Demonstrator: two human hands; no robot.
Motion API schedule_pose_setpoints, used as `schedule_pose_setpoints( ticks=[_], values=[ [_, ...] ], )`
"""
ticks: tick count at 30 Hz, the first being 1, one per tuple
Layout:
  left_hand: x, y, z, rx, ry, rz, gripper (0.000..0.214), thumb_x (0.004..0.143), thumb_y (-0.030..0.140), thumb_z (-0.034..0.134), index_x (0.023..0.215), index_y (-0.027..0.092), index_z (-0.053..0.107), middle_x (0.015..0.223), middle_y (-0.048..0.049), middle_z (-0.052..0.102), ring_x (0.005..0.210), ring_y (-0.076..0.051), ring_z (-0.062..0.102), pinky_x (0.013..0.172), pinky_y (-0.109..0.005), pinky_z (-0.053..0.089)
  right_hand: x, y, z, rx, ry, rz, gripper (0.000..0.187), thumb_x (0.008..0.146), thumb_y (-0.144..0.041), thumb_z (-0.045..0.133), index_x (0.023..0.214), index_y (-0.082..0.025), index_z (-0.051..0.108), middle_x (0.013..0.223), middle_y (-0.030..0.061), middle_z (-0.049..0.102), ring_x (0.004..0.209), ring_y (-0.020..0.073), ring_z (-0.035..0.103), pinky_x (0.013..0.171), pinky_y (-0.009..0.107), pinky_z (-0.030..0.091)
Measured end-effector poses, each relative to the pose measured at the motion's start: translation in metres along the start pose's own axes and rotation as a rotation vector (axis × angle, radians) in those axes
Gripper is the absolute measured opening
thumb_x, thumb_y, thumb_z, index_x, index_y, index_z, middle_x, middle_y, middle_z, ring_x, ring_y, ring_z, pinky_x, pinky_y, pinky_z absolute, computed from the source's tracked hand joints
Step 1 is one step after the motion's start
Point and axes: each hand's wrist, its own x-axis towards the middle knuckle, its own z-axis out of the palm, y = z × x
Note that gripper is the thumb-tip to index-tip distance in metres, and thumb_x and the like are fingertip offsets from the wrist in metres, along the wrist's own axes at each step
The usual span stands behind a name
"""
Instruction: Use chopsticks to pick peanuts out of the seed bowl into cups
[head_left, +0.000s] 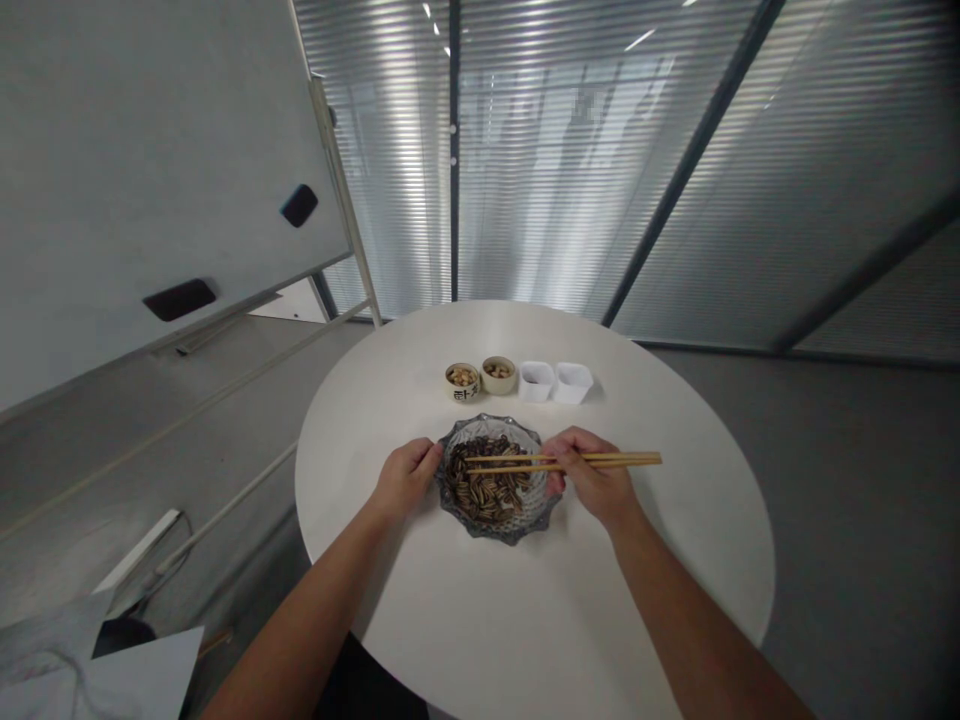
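A glass bowl (499,530) with a scalloped rim stands on the table, holding a layer of dark and pale striped seeds (491,492) that look like sunflower seeds. My left hand (409,472) grips the bowl's left rim, thumb and fingers closed on it. In my right hand (592,470) is a pair of wooden chopsticks (622,460), held at the bowl's right side. Their tips point left over the seeds, slightly apart; nothing shows clearly between them. Whether they touch the seeds I cannot tell.
Behind the bowl, two round beige cups (463,393) (499,386) hold light brown pieces. Beside them are two white plastic cups (535,390) (572,390), the left one with something dark inside. All stand on a round white table (525,620). A whiteboard (165,150) is at the left.
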Motion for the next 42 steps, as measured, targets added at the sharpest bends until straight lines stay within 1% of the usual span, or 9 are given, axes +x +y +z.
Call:
schedule_pose_setpoints(
  ticks=[4, 10, 16, 19, 24, 27, 31, 38, 42],
  values=[
    [0.000, 0.002, -0.001, 0.001, 0.006, -0.004, 0.046, 0.098, 0.054, 0.043, 0.066, 0.020, 0.050, 0.065, 0.0015, 0.048, 0.065, -0.014, 0.044, 0.060, -0.027, 0.033, -0.001, 0.005, -0.003, 0.015, -0.002, -0.037, 0.031, 0.091, -0.048, 0.070, 0.077, -0.021, 0.066, 0.050, -0.0033, 0.059, 0.041, 0.0134, 0.056, 0.043, 0.026, 0.049],
    [0.000, 0.004, -0.002, 0.013, -0.003, -0.014, 0.046, 0.098, 0.054, 0.043, 0.066, 0.021, 0.048, 0.066, 0.0014, 0.048, 0.066, -0.015, 0.045, 0.060, -0.026, 0.032, -0.001, 0.013, 0.000, -0.006, -0.031, -0.033, 0.024, 0.089, -0.043, 0.073, 0.080, -0.021, 0.068, 0.053, -0.0029, 0.062, 0.042, 0.0136, 0.057, 0.043, 0.026, 0.050],
    [0.000, 0.004, -0.001, -0.006, 0.011, -0.013, 0.046, 0.097, 0.054, 0.045, 0.065, 0.020, 0.049, 0.065, 0.0014, 0.048, 0.065, -0.014, 0.044, 0.059, -0.026, 0.033, 0.001, 0.004, 0.005, -0.084, 0.001, 0.001, 0.033, 0.088, -0.052, 0.072, 0.076, -0.021, 0.068, 0.049, -0.0022, 0.062, 0.042, 0.0138, 0.056, 0.043, 0.025, 0.046],
    [0.000, 0.004, -0.001, -0.008, 0.010, -0.022, 0.046, 0.097, 0.054, 0.045, 0.065, 0.020, 0.049, 0.064, 0.0019, 0.048, 0.064, -0.014, 0.044, 0.059, -0.026, 0.033, 0.001, 0.000, 0.005, -0.114, -0.013, -0.018, 0.037, 0.090, -0.054, 0.069, 0.074, -0.021, 0.068, 0.050, -0.0012, 0.063, 0.043, 0.0136, 0.056, 0.045, 0.025, 0.045],
    [0.000, 0.004, -0.001, 0.012, 0.002, -0.020, 0.046, 0.098, 0.053, 0.043, 0.067, 0.020, 0.051, 0.066, 0.0013, 0.050, 0.066, -0.014, 0.046, 0.061, -0.026, 0.033, 0.000, 0.001, 0.006, -0.138, -0.009, -0.056, 0.038, 0.095, -0.052, 0.063, 0.075, -0.021, 0.068, 0.050, -0.0009, 0.063, 0.045, 0.0134, 0.057, 0.047, 0.024, 0.046],
    [0.000, 0.004, -0.001, 0.015, -0.006, -0.016, 0.046, 0.098, 0.053, 0.043, 0.067, 0.020, 0.052, 0.066, 0.0011, 0.050, 0.067, -0.015, 0.046, 0.061, -0.026, 0.033, 0.000, 0.004, 0.007, -0.106, 0.021, -0.044, 0.039, 0.093, -0.055, 0.064, 0.075, -0.021, 0.068, 0.049, -0.0008, 0.063, 0.043, 0.0142, 0.057, 0.045, 0.025, 0.046],
    [0.001, 0.002, 0.000, 0.006, 0.000, -0.009, 0.046, 0.098, 0.053, 0.043, 0.067, 0.020, 0.050, 0.066, 0.0013, 0.050, 0.067, -0.014, 0.045, 0.061, -0.026, 0.033, 0.002, 0.004, 0.008, -0.058, 0.093, -0.025, 0.041, 0.091, -0.057, 0.065, 0.073, -0.021, 0.069, 0.047, -0.0008, 0.062, 0.040, 0.0149, 0.057, 0.042, 0.025, 0.045],
    [0.000, 0.003, -0.001, 0.008, 0.008, 0.003, 0.047, 0.098, 0.054, 0.043, 0.066, 0.020, 0.049, 0.066, 0.0014, 0.050, 0.066, -0.014, 0.045, 0.061, -0.026, 0.033, 0.002, 0.000, 0.010, -0.084, 0.169, 0.006, 0.045, 0.093, -0.058, 0.063, 0.069, -0.021, 0.067, 0.046, 0.0000, 0.062, 0.040, 0.0158, 0.058, 0.044, 0.027, 0.049],
    [0.000, 0.005, -0.002, 0.005, 0.009, 0.000, 0.047, 0.097, 0.054, 0.044, 0.066, 0.020, 0.050, 0.065, 0.0009, 0.050, 0.066, -0.015, 0.046, 0.061, -0.026, 0.034, 0.004, 0.003, 0.009, 0.020, 0.267, 0.038, 0.044, 0.091, -0.060, 0.064, 0.070, -0.021, 0.066, 0.045, -0.0006, 0.060, 0.039, 0.0165, 0.058, 0.041, 0.028, 0.050]
  ],
)
